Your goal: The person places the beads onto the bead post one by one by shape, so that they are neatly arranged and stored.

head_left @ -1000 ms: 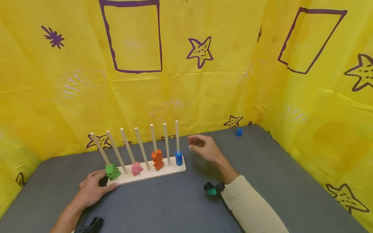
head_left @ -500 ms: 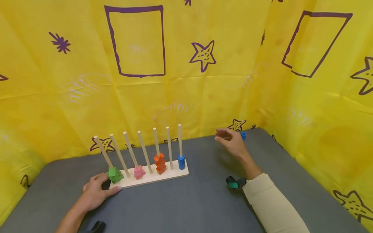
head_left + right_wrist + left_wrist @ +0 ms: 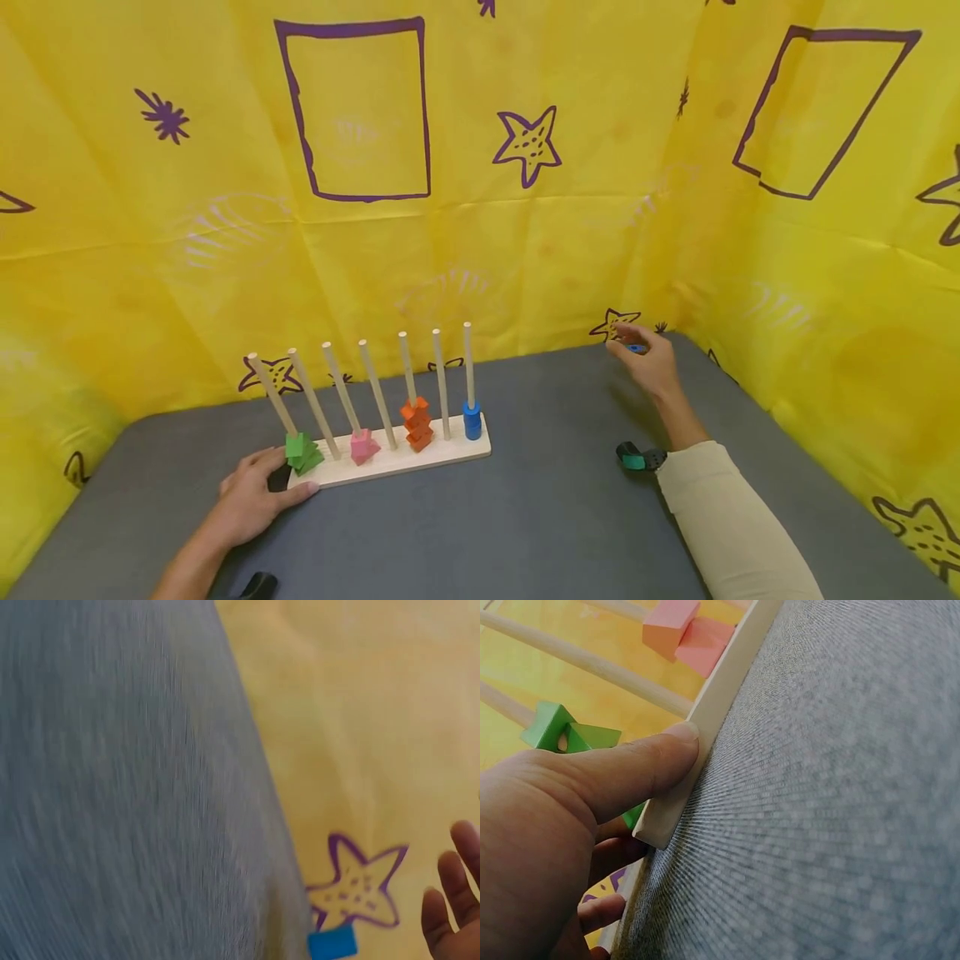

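A pale wooden peg board (image 3: 452, 449) with a row of upright pegs stands on the grey table. My left hand (image 3: 251, 504) grips its left end, the thumb (image 3: 656, 761) lying along the front edge and the fingers behind. Green pieces (image 3: 302, 454), pink pieces (image 3: 363, 447), orange pieces (image 3: 417, 425) and blue rings (image 3: 472, 421) sit low on separate pegs. Far right, my right hand (image 3: 651, 367) hovers with parted fingers by a loose blue ring (image 3: 332, 943), which shows partly between thumb and fingers in the head view.
A yellow cloth wall (image 3: 600, 233) with purple drawings closes off the back and right of the table (image 3: 525, 517). The loose ring lies close to the back right corner. A black strap with a green patch (image 3: 634, 457) sits at my right wrist.
My right hand has moved away from the blue-ring peg, right and towards the back, to the loose blue ring. The left hand keeps its grip on the board. The head view has shifted slightly.
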A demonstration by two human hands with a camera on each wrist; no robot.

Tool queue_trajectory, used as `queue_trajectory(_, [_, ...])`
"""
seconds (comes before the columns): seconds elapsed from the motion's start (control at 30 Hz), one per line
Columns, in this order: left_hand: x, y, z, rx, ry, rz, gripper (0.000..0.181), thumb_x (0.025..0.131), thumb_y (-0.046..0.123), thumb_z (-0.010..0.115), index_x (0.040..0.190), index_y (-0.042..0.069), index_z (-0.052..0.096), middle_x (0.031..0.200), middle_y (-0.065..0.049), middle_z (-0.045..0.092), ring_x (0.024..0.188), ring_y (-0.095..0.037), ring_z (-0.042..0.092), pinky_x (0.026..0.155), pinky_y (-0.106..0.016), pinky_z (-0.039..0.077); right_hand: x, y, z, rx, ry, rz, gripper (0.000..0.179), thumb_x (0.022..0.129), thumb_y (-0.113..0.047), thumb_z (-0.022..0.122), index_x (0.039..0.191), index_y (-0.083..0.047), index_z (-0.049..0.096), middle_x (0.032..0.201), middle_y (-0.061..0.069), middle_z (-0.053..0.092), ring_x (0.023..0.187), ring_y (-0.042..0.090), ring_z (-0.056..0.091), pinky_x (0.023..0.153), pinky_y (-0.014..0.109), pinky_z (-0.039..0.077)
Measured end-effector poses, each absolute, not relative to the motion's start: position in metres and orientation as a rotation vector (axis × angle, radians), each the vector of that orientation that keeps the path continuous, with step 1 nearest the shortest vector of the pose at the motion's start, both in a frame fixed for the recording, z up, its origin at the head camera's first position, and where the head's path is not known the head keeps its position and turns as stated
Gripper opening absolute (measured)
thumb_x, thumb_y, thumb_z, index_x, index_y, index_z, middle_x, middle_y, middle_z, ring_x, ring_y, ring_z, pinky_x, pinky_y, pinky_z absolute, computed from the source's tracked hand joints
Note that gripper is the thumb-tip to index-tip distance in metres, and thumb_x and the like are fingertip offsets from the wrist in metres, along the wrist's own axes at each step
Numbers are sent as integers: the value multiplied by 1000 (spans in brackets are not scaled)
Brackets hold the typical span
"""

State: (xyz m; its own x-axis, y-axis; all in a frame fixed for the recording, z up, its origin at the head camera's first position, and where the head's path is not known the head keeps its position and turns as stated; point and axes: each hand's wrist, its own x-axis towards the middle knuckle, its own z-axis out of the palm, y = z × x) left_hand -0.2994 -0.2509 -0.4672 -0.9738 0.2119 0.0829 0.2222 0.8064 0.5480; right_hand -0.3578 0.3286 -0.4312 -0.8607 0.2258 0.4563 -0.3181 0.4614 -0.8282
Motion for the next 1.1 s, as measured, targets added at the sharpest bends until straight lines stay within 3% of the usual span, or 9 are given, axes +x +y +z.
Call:
queue_trajectory(0.13, [-300,-250,-469,-361,-2964,-905,80,81,45,75,133,-10,49,131,-39,42,122,-55,27,86,-68,15,-362,342,-435,-21,-2243,1389,47,92,-26,69,129,0,58,129,19,52,116,39,47,84,41,46])
queue_trajectory(0.3, [-300,-252,-468,-358,-2964,-900,82,81,46,75,133,-10,49,131,-40,41,121,-55,27,86,-68,14,-370,352,-441,-147,-2285,1417,54,91,-30,69,134,-2,54,141,18,42,125,42,38,90,57,40])
queue_trajectory(0.53, [-300,-251,-468,-345,-2975,-902,82,80,49,75,133,-9,49,132,-39,42,122,-55,27,86,-68,14,-378,363,-451,-274,-2330,1410,55,93,-26,66,140,-4,48,144,21,38,129,43,32,97,58,34])
queue_trajectory(0.73, [-300,-251,-469,-313,-3003,-908,85,80,49,75,134,-11,48,132,-39,41,122,-55,26,87,-68,14,-384,368,-458,-305,-2425,1432,64,94,-28,65,147,-5,38,145,22,36,127,43,36,96,56,37])
queue_trajectory(0.93, [-300,-250,-467,-295,-3028,-919,87,80,50,74,135,-11,46,134,-39,39,123,-55,24,88,-69,13,-387,370,-462,-362,-2522,1439,69,95,-20,62,152,-4,25,148,24,32,130,44,35,99,56,35])
queue_trajectory(1.1, [-301,-249,-467,-303,-3014,-915,88,80,51,74,135,-11,46,134,-40,39,123,-55,25,88,-68,13,-389,370,-464,-438,-2622,1257,61,95,-20,61,146,1,37,140,28,41,126,48,36,100,57,33])
